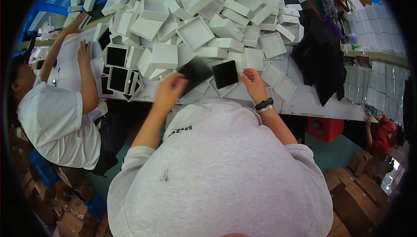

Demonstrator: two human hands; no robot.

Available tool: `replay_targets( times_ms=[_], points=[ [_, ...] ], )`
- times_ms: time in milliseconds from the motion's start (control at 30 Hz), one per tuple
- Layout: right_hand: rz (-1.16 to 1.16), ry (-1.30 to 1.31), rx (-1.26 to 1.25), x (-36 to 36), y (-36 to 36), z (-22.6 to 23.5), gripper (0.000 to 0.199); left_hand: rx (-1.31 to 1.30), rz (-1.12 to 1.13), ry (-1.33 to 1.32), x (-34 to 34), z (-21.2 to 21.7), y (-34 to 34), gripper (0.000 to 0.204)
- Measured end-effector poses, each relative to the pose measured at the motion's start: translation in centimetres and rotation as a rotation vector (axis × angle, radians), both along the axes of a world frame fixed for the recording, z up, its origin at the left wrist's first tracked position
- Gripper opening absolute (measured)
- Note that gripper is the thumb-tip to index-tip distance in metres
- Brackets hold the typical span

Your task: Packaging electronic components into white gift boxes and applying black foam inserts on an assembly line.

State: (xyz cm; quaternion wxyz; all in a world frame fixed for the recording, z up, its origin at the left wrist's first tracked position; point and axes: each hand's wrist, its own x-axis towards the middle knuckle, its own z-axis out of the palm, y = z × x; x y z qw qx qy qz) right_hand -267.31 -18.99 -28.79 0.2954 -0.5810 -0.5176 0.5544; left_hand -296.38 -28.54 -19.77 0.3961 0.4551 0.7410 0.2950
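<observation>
My left hand (pixel 172 88), slightly blurred, is closed on the near edge of a thin black sheet (pixel 196 72) that is tilted above the white boxes. Just to the right, a smaller black square pad (pixel 225 74) covers the back part of a shallow white box tray (pixel 223 91). Beside that pad's right edge is my right hand (pixel 255 82), thumb and forefinger slightly apart; no hold on the pad is visible. Open white trays (pixel 273 74) lie to the right of this hand. A large heap of white boxes (pixel 195 32) rises in front of both hands.
Black-lined boxes (pixel 118 79) are stacked at the left, near a co-worker (pixel 61 124) reaching over the table. Black sheets (pixel 319 58) hang over the table's front edge at right. A red stool (pixel 325 128) stands below; cardboard boxes (pixel 354 193) lie on the floor.
</observation>
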Motion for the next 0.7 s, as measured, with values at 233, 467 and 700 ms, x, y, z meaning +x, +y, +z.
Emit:
replay_targets(
  times_ms=[233,467,700],
  points=[
    [0.275,-0.529,0.473,-2.8,-1.3,0.5,0.049,-0.271,-0.255,0.101,8.0,-5.0,3.6,0.053],
    [0.082,0.091,0.001,-0.3,-2.1,0.2,0.032,0.132,-0.25,0.224,7.5,-9.5,2.9,0.049],
    [0.166,0.026,-0.077,1.0,-3.7,0.5,0.016,-0.025,-0.329,0.26,7.4,-8.8,4.0,0.035]
  ],
)
